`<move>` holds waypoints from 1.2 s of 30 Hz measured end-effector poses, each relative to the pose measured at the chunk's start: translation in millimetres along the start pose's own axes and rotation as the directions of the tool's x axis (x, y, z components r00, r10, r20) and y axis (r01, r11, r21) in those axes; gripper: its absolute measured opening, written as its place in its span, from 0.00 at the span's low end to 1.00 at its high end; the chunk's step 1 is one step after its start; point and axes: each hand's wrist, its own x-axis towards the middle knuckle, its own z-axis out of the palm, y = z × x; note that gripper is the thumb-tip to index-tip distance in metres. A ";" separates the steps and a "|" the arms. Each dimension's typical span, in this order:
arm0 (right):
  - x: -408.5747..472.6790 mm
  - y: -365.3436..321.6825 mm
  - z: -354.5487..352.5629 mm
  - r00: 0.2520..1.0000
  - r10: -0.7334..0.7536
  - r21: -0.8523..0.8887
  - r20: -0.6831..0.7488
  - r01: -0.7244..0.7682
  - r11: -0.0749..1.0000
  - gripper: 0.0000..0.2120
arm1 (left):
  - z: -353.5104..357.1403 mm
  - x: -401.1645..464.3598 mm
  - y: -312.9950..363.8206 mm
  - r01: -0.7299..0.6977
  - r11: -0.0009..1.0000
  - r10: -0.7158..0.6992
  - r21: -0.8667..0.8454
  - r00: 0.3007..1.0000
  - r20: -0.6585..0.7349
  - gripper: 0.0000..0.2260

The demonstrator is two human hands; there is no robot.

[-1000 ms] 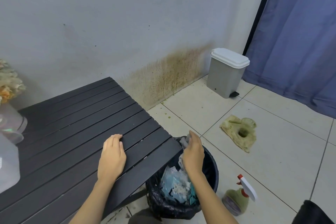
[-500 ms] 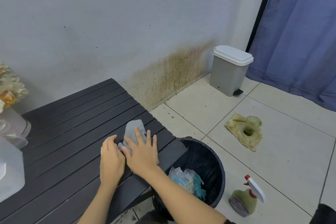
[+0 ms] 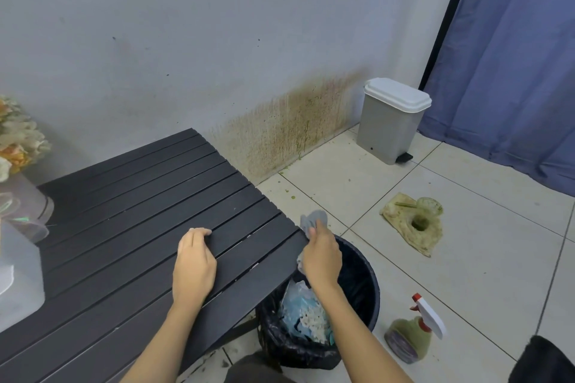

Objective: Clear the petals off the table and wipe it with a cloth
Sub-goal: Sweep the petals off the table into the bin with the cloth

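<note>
A: Now at the table's (image 3: pixel 133 205) right edge, about 3 o'clock. Right hand (image 3: pixel 320 258) curled round the grey cloth (image 3: pixel 312 219), bunched, held off the edge and above the black bin (image 3: pixel 367 286).

B: Left hand (image 3: pixel 194 261)?

A: Flat on the slats, palm down, fingertips bent over a slat edge, gripping nothing. Looks like bracing.

B: Petals?

A: None plainly seen on the dark top; a few pale specks in the slat gaps near the edge, too small to call. White and blue scraps lying in the bin.

B: Doing the step well?

A: Probably: keep strokes running toward 3 o'clock, carry each over the lip so crumbs fall inside the bin, not on tiles. Run along the grooves, not across. Shake cloth low, inside the rim.

B: Surroundings, obstacles?

A: Flower vase (image 3: pixel 21 196) and clear plastic container (image 3: pixel 17 274) at 9 o'clock, standing on the table; wiping there likely means working round them. Spray bottle (image 3: pixel 413 336) on floor at 4 o'clock, just beside the bin. Soiled rag (image 3: pixel 413 227) at 2 o'clock, pedal bin (image 3: pixel 392 121) at 1 o'clock, both well apart.
</note>
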 end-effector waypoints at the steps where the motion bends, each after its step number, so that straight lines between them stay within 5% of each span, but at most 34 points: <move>1: 5.3 -0.9 -2.5 0.998 0.052 0.073 -0.028 -0.050 0.996 0.18 | 0.3 0.2 -0.2 0.000 1.000 0.000 0.013 1.000 0.006 0.14; 3: 7.8 -9.0 -8.1 0.996 0.073 0.190 -0.058 -0.061 0.980 0.19 | 1.2 -0.2 0.2 0.001 0.999 -0.001 0.035 1.000 0.013 0.15; 6: -9.1 -40.4 -10.1 0.988 -0.128 0.291 -0.082 0.146 0.946 0.20 | 0.5 0.3 3.8 -0.017 0.998 0.016 0.066 1.000 0.016 0.16; 10: -45.7 -68.6 31.1 0.810 -0.537 0.058 0.235 0.540 0.840 0.21 | -9.0 -0.8 6.0 -0.011 0.999 0.016 0.042 0.995 -0.098 0.19; 13: -53.7 -67.4 65.0 0.713 -0.581 -0.224 0.394 0.687 0.691 0.22 | -20.3 9.5 -14.0 0.035 0.985 -0.010 0.168 0.989 -0.146 0.20; 15: -41.3 -69.5 75.6 0.664 -0.613 -0.215 0.428 0.733 0.645 0.28 | -27.8 22.7 -36.3 0.017 0.935 0.004 0.354 0.998 -0.059 0.18; 19: 2.9 -92.4 92.7 0.662 -0.558 -0.202 0.500 0.716 0.668 0.43 | -36.6 40.1 -62.6 0.198 0.882 -0.209 0.428 0.978 -0.021 0.27; 23: 77.2 -130.0 129.9 0.734 -0.473 -0.280 0.487 0.644 0.712 0.32 | -27.4 43.2 -66.4 0.195 0.873 -0.208 0.447 0.978 -0.021 0.25; 28: 133.3 -169.6 163.7 0.812 -0.395 -0.327 0.430 0.548 0.770 0.27 | -26.2 47.9 -71.6 0.191 0.857 -0.208 0.478 0.978 -0.017 0.38; 32: 95.0 -154.7 158.1 0.735 -0.551 -0.212 0.395 0.656 0.724 0.23 | -25.3 51.1 -72.1 0.194 0.861 -0.222 0.471 0.975 0.005 0.38; 36: 13.1 -102.0 120.6 0.648 -0.647 -0.162 0.401 0.746 0.646 0.30 | -29.5 49.6 -67.8 0.202 0.873 -0.247 0.444 0.968 0.044 0.30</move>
